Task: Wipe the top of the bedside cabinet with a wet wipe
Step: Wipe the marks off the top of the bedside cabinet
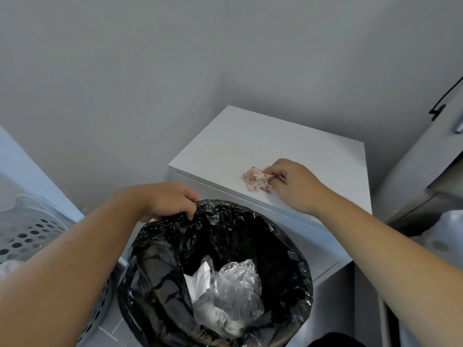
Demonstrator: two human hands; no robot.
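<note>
Beside the white cabinet (263, 141), left hand (167, 201) gripping bin liner (250, 221), right-hand fingers (275, 180) pinching stained wipe (255, 180).

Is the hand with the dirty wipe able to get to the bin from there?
Probably yes. The right hand holds the wipe on the cabinet top, and the left hand holds the open bin right beside it, nothing between.

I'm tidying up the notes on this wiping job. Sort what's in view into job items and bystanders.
Part of the job:
- bedside cabinet, its white top
- stained wet wipe, pinched in the right hand
- bin with black liner, rim gripped by the left hand

Just lying about:
- perforated laundry basket
- grey wall
</note>
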